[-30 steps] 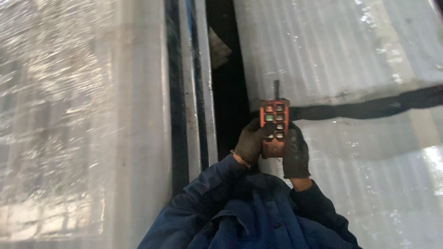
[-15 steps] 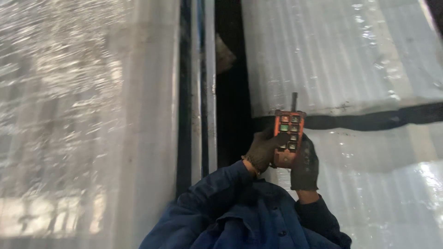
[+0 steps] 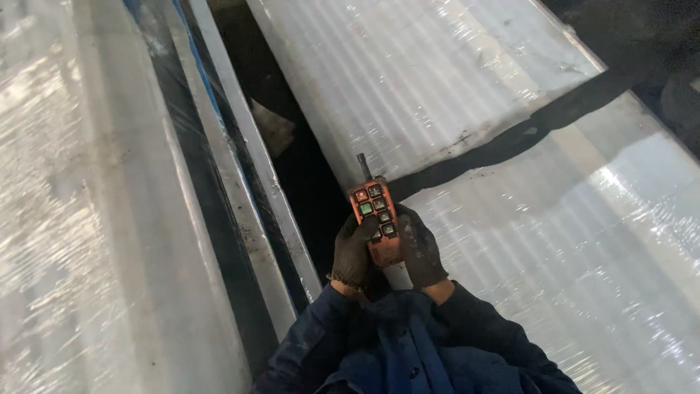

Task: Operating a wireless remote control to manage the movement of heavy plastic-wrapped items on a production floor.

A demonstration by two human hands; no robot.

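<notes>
An orange remote control (image 3: pixel 377 219) with several square buttons and a short black antenna is held upright in front of my chest. My left hand (image 3: pixel 353 252), in a dark glove, grips its left side and bottom. My right hand (image 3: pixel 418 246), also gloved, wraps its right side, with the thumb resting on the lower buttons. Both dark blue sleeves show at the bottom of the head view.
Long bundles wrapped in clear plastic film lie on both sides: one at the left (image 3: pixel 65 219), two at the right (image 3: pixel 437 80), (image 3: pixel 583 255) parted by a dark cross gap (image 3: pixel 539 124). A dark narrow gap (image 3: pixel 299 168) and pale metal rails (image 3: pixel 248 182) run between them.
The view has tilted, so the bundles and rails now run diagonally. Both hands keep hold of the remote control close to my chest; the right thumb now sits on the buttons.
</notes>
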